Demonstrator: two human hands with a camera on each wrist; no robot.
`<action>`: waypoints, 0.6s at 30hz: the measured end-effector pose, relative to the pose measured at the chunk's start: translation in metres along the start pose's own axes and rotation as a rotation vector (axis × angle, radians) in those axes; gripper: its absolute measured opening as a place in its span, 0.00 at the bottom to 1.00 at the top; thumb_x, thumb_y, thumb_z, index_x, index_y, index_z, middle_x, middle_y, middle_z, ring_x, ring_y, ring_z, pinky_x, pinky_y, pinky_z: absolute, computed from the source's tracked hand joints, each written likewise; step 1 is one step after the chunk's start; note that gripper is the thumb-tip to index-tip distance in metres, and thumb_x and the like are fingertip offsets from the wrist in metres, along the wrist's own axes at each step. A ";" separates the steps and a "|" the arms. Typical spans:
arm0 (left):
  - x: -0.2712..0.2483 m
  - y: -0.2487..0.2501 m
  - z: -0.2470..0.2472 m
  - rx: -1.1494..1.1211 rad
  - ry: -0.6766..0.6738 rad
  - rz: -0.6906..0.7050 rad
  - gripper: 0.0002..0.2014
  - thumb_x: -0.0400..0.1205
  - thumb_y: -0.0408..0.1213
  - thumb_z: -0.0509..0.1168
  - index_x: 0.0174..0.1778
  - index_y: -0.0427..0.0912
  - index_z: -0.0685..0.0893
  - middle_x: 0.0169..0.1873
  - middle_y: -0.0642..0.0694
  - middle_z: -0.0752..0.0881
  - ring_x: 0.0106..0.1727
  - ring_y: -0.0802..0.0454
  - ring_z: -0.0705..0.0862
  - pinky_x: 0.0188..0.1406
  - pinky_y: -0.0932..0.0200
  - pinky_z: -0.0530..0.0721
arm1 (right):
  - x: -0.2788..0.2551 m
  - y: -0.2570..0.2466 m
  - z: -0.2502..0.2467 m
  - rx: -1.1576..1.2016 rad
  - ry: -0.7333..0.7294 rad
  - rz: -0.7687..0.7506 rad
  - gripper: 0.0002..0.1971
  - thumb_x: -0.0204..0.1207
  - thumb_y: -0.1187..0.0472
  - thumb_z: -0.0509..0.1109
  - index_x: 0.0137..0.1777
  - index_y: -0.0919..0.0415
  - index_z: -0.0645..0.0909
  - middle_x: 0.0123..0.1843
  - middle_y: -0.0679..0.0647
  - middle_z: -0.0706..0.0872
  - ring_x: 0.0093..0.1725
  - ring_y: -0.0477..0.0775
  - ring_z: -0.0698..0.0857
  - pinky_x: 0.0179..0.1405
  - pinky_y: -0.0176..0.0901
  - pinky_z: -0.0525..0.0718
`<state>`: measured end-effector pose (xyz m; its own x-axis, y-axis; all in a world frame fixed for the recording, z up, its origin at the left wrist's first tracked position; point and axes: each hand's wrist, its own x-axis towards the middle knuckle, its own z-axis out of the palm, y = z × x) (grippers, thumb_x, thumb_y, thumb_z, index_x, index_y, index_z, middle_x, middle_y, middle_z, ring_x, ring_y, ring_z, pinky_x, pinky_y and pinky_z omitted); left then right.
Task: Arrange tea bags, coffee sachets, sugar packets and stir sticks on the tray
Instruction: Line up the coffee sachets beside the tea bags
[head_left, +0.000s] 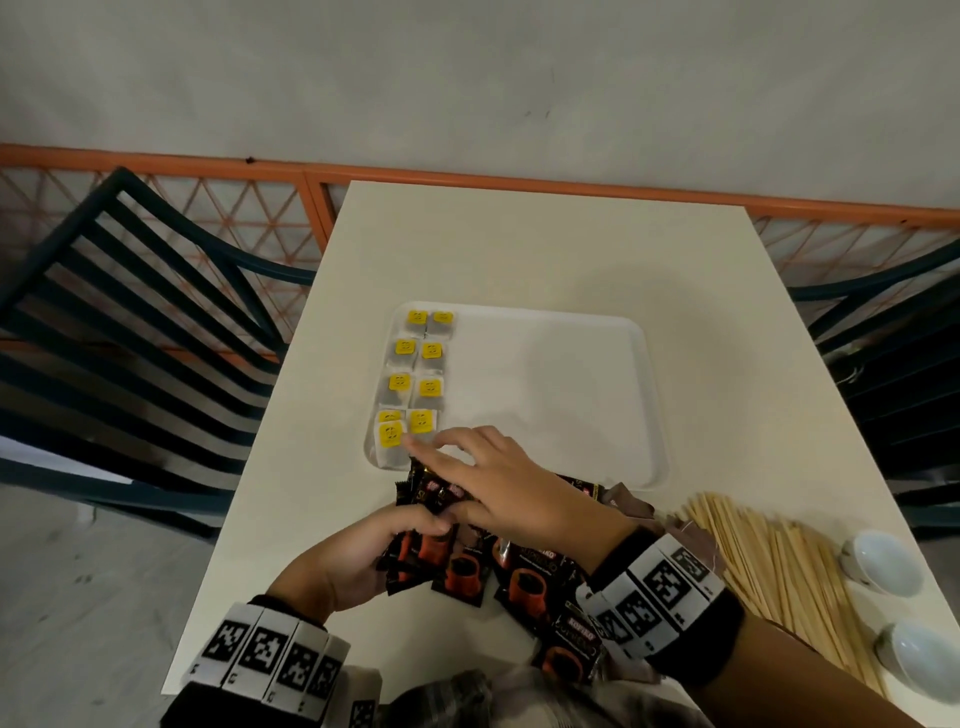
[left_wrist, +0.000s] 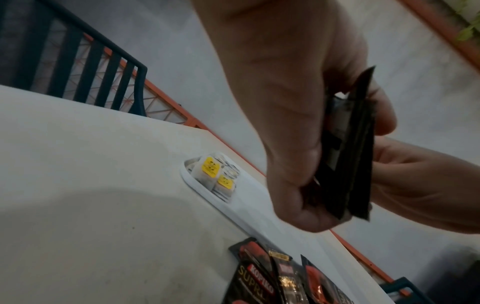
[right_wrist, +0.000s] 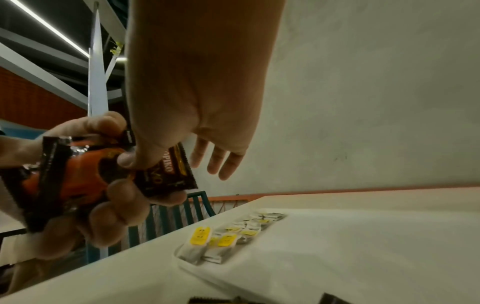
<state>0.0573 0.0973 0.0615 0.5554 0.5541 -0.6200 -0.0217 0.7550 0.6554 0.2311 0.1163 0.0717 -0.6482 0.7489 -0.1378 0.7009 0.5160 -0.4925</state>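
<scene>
A white tray (head_left: 545, 389) lies mid-table, and tea bags (head_left: 415, 374) with yellow tags fill two columns along its left side. Just in front of the tray's near left corner, my left hand (head_left: 358, 556) grips a stack of dark coffee sachets (head_left: 428, 488). In the left wrist view the stack (left_wrist: 348, 156) shows edge-on in the fingers. My right hand (head_left: 498, 483) reaches over the stack. Its thumb presses the printed face of the top sachet (right_wrist: 166, 170) while the other fingers (right_wrist: 215, 160) stretch straight behind it. The tea bags (right_wrist: 226, 238) lie below.
Loose coffee sachets (head_left: 524, 577) lie on the table near its front edge. Brown packets (head_left: 631, 501) and a heap of wooden stir sticks (head_left: 769, 561) sit to the right, beside two white bowls (head_left: 883, 561). Dark slatted chairs (head_left: 130, 312) flank the table.
</scene>
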 end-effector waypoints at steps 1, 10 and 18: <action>0.002 0.000 0.000 0.004 0.024 0.014 0.17 0.58 0.40 0.70 0.40 0.35 0.88 0.38 0.39 0.87 0.38 0.49 0.87 0.42 0.58 0.83 | 0.000 -0.003 -0.002 0.052 -0.027 -0.002 0.36 0.82 0.56 0.60 0.81 0.44 0.41 0.80 0.52 0.59 0.76 0.54 0.59 0.77 0.52 0.62; 0.016 -0.005 0.004 -0.060 0.204 0.086 0.11 0.79 0.30 0.56 0.39 0.36 0.84 0.27 0.42 0.87 0.30 0.51 0.88 0.26 0.60 0.83 | -0.001 -0.029 0.017 0.363 0.027 -0.007 0.59 0.66 0.58 0.78 0.77 0.38 0.30 0.80 0.54 0.53 0.77 0.56 0.59 0.75 0.47 0.68; 0.014 -0.009 -0.002 0.032 0.174 0.073 0.14 0.70 0.31 0.64 0.51 0.33 0.82 0.37 0.39 0.88 0.38 0.47 0.88 0.33 0.58 0.86 | -0.019 -0.008 0.015 0.500 -0.026 0.091 0.55 0.65 0.43 0.77 0.81 0.43 0.40 0.81 0.46 0.54 0.80 0.45 0.54 0.78 0.42 0.59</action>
<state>0.0632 0.0987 0.0459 0.4013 0.6615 -0.6336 -0.0285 0.7004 0.7132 0.2328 0.0918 0.0655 -0.6029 0.7676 -0.2176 0.5307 0.1821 -0.8278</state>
